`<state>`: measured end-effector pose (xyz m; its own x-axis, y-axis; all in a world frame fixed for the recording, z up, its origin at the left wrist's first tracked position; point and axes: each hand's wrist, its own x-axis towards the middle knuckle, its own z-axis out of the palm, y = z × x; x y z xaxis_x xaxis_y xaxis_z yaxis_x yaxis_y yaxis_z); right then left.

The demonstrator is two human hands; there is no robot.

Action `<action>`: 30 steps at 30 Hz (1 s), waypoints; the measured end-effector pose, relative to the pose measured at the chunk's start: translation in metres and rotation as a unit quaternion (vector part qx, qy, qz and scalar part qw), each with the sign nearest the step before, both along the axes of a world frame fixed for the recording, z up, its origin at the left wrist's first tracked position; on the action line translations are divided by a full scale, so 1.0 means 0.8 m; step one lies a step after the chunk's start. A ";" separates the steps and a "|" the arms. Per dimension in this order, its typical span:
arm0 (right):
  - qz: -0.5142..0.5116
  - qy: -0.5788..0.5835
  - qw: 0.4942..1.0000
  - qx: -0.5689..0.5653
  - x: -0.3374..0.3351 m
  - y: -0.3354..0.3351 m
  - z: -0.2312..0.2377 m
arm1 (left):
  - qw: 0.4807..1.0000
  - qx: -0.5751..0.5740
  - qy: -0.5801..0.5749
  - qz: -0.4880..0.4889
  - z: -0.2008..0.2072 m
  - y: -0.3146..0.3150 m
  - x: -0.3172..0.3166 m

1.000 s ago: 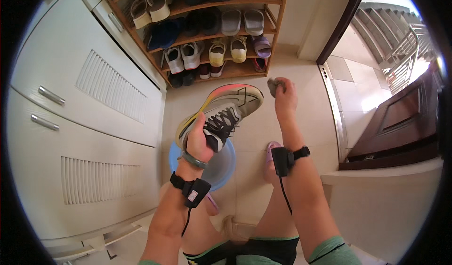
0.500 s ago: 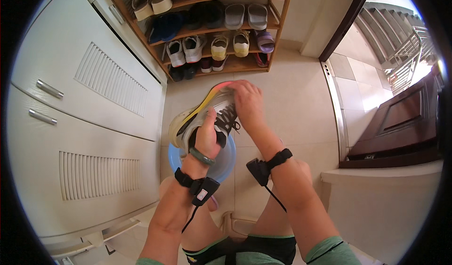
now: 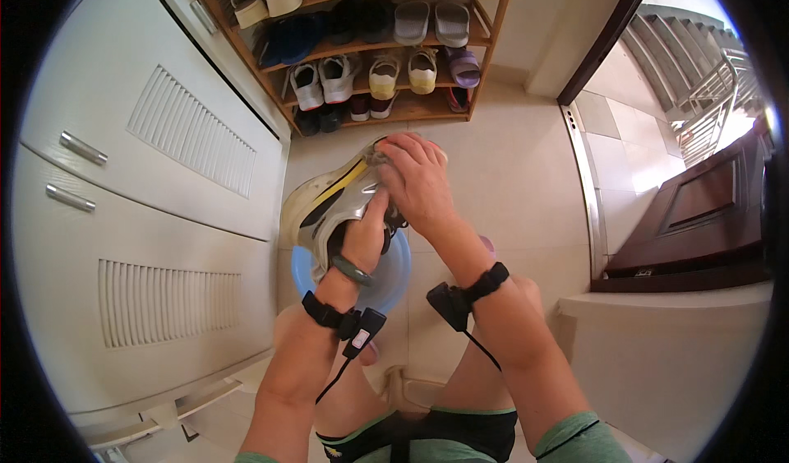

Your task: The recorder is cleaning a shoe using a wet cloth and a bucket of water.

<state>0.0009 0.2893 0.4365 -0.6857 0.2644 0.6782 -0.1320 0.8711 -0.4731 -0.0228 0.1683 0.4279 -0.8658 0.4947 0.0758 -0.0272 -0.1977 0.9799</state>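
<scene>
A grey-and-white sneaker [image 3: 316, 204] with a yellow and black stripe along its thick sole is held up on its side, toe to the upper right. My left hand [image 3: 366, 237] grips it at the ankle opening, thumb along the tongue. Over the toe and front side bends my right hand [image 3: 419, 179], its fingers closed and pressed on the shoe. Something greyish shows beneath those fingertips; I cannot make out what it is. The dark laces are mostly hidden by the hands. Below the shoe, a light blue basin [image 3: 396, 278] stands on the floor between my legs.
Ahead stands a wooden shoe rack [image 3: 411, 118] with several pairs of shoes and slippers. White louvred cabinet doors [image 3: 189, 208] rise at the left. To the right are a low pale wall [image 3: 657, 348], a dark door [image 3: 699, 208] standing open, and stairs [image 3: 682, 60] outside.
My right hand has slid from the toe tip back and left onto the shoe's side, covering more of the laces. The sneaker's heel has shifted slightly left.
</scene>
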 end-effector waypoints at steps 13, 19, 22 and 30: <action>-0.118 -0.209 0.917 -0.319 -0.002 0.091 -0.098 | 0.956 0.168 -0.236 -0.050 0.017 -0.030 -0.023; 0.011 0.099 0.770 -0.630 0.001 0.073 -0.026 | 0.899 0.263 -0.348 -0.042 0.014 -0.035 -0.050; 0.013 0.106 0.875 -0.472 -0.006 0.064 -0.007 | 0.860 0.245 -0.445 -0.053 0.015 -0.027 -0.041; -0.059 0.004 0.997 -0.042 0.006 0.023 -0.007 | 0.815 0.277 -0.498 -0.109 -0.010 -0.026 -0.041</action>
